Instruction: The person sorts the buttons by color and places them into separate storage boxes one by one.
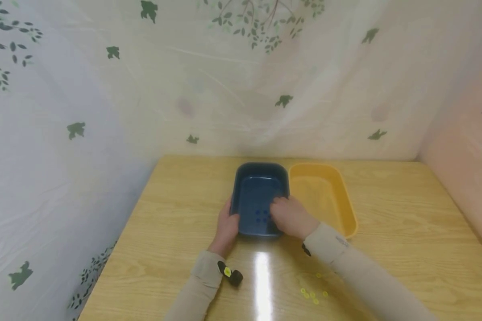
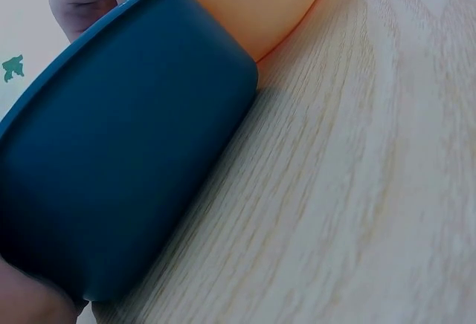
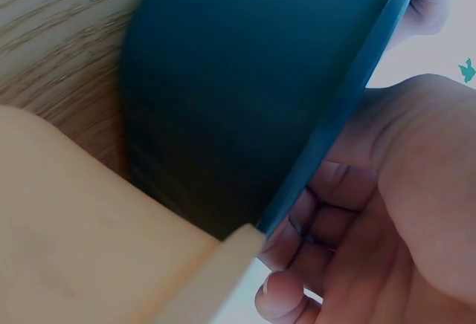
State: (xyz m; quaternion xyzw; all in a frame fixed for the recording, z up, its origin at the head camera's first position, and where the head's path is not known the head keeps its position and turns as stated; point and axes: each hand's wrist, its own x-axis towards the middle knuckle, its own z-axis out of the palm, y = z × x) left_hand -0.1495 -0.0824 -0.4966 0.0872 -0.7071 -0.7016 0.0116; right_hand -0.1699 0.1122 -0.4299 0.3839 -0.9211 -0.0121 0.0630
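A deep blue plastic tray (image 1: 257, 191) stands on the table, with several small darker blue rings (image 1: 262, 216) on its floor near the front. My left hand (image 1: 228, 223) grips the tray's left wall, thumb over the rim; part of it shows low in the left wrist view (image 2: 30, 302). Over the tray's right rim reaches my right hand (image 1: 291, 216), fingers bent down inside near the rings. From the right wrist, that hand (image 3: 387, 212) shows curled fingers beyond the blue rim (image 3: 342, 108). Its fingertips are partly hidden, so whether they pinch a ring is unclear.
A yellow tray (image 1: 347, 209) stands against the blue tray's right side. Several small yellow rings (image 1: 312, 294) lie on the wooden table (image 1: 176, 196) near the front, beside my right forearm. A pale curtain with leaf prints (image 1: 233, 89) hangs behind the table.
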